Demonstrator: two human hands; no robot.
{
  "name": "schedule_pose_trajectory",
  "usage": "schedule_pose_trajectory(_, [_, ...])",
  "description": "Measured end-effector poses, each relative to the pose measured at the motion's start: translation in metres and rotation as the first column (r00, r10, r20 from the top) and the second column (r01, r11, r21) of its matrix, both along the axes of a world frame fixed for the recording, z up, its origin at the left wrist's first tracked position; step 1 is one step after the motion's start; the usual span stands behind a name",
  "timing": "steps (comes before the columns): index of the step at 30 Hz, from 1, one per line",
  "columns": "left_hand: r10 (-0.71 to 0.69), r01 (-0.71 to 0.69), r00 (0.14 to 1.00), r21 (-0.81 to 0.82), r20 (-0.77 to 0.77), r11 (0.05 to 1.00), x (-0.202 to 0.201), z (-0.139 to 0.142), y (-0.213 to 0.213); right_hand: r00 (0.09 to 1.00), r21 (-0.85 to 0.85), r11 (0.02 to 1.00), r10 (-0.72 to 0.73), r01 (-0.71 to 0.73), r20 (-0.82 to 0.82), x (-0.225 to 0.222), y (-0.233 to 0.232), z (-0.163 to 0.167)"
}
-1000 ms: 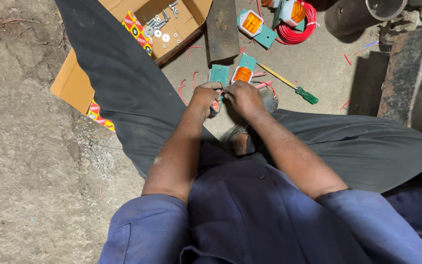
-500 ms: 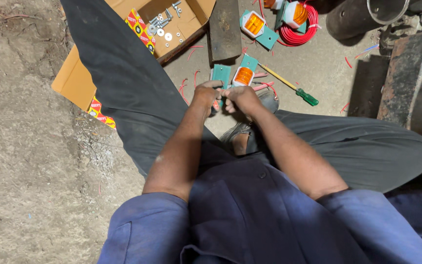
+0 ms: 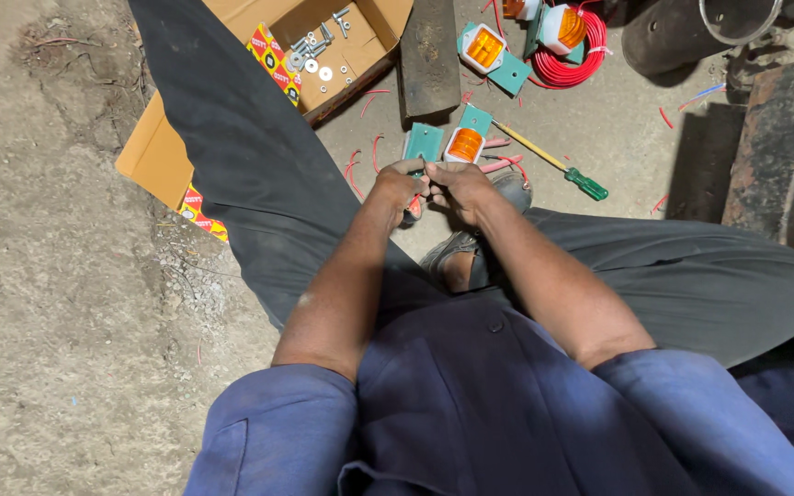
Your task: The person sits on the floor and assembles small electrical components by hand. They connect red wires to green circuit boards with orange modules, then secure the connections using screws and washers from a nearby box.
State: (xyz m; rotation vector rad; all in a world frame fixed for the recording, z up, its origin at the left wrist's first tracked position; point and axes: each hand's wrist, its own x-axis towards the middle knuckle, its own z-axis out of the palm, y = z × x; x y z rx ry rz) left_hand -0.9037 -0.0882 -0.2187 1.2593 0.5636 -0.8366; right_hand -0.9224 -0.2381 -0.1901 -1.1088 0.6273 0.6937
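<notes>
Both hands (image 3: 426, 184) pinching red wire (image 3: 414, 202), cardboard box (image 3: 360, 55) holding bolts (image 3: 310, 50), washers

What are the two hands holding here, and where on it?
Both the left hand and right hand pinch a short red wire between their fingertips; the exact place of the grip is hidden by the fingers.

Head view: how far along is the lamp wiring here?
Looks done: two orange lamps on green brackets lie by the red wire coil. In hand: left hand and right hand pinch a red wire end; a green bracket is just beyond. Possibly left: another orange lamp beside the screwdriver, and bolts in the cardboard box.
</notes>
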Motion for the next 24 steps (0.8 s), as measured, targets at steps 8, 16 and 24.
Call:
schedule_pose_trajectory(8, [-0.104, 0.098, 0.994, 0.251, 0.012, 0.963, 0.023, 0.010, -0.005, 0.963, -0.083, 0.994, -0.091, 0.072, -0.255, 0.036, 0.010, 0.006])
schedule_pose_trajectory(16, [-0.040, -0.005, 0.995, 0.453, 0.090, 0.892, 0.042, 0.029, -0.020, 0.970, -0.157, 0.984, -0.114, 0.081, -0.215, 0.059, -0.006, 0.031])
schedule_pose_trajectory(24, [0.239, -0.244, 0.967, 0.060, 0.090, 0.968, 0.025, 0.027, -0.048, 1.000, -0.244, 0.970, -0.020, 0.016, -0.016, 0.026, -0.011, 0.015])
